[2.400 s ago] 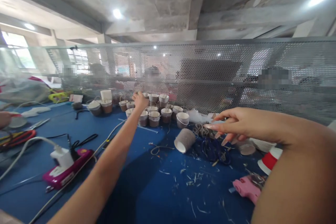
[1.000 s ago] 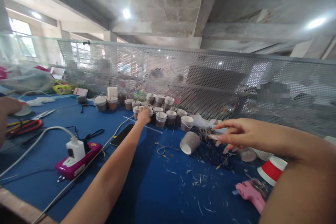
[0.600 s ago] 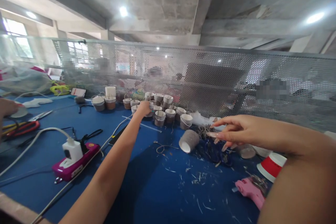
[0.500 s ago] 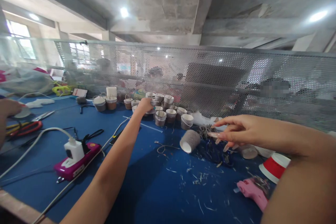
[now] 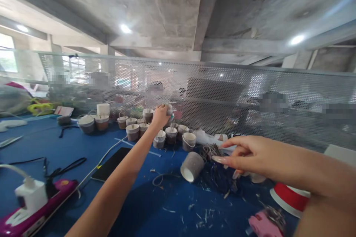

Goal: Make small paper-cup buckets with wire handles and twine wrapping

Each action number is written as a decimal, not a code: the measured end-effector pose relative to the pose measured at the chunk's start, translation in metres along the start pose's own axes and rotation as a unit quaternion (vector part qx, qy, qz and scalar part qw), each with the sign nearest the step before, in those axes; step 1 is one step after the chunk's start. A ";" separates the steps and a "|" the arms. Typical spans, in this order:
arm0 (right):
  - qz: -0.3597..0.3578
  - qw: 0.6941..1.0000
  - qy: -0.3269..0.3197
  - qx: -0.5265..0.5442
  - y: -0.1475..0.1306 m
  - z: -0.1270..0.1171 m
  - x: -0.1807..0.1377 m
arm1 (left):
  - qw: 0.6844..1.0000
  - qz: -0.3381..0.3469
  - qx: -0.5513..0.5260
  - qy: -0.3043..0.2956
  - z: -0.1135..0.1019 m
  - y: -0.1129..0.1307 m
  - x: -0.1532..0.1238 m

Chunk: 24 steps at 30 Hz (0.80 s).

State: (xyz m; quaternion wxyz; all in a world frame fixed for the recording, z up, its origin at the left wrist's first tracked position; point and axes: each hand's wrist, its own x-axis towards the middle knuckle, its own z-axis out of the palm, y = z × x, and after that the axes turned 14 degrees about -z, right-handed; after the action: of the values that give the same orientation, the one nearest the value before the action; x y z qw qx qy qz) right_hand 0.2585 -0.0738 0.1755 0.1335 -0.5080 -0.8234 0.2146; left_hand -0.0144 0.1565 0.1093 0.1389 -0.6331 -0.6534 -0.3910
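Paper cup [image 5: 169,110] seems pinched in left hand [image 5: 160,116] fingers near the tabletop's [image 5: 155,207] far edge; slipping, it could topple cups [image 5: 160,139] beneath; right hand [image 5: 244,153] fingers loosely spread

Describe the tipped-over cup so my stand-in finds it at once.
Start at the perforated metal screen behind the blue table. In front of the cluster of small upright cups at its foot lies one grey cup, the only one on its side, white inside showing.
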 end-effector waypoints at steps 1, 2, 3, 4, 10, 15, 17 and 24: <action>0.009 1.000 0.012 -0.004 0.003 0.001 0.000 | 1.000 0.003 0.005 -0.007 0.008 -0.001 0.000; 0.016 1.000 0.020 -0.006 0.005 0.001 0.000 | 1.000 0.003 0.010 -0.014 0.015 -0.002 0.000; 0.020 0.999 0.024 -0.005 0.007 0.001 0.000 | 1.000 0.002 0.015 -0.022 0.021 -0.005 0.000; 0.021 0.999 0.025 -0.004 0.007 0.002 0.000 | 0.999 -0.001 0.020 -0.031 0.025 -0.008 -0.001; 0.000 1.000 -0.016 -0.013 -0.008 0.001 0.010 | 0.994 -0.030 0.051 -0.095 0.033 -0.021 -0.005; 0.021 0.994 -0.102 -0.010 -0.007 0.008 0.044 | 0.991 -0.044 0.060 -0.110 0.034 -0.023 -0.011; 0.049 0.991 -0.124 -0.030 -0.002 0.010 0.059 | 0.991 -0.042 0.058 -0.113 0.033 -0.024 -0.010; 0.060 0.989 -0.133 -0.025 0.006 0.011 0.070 | 0.993 -0.045 0.038 -0.103 0.021 -0.024 -0.002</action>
State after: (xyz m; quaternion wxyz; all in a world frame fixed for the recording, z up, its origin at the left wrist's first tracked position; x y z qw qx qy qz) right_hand 0.2268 -0.0110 0.1626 -0.0031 -0.5268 -0.8068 0.2675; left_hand -0.0301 0.1726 0.0860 0.0767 -0.6340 -0.7067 -0.3044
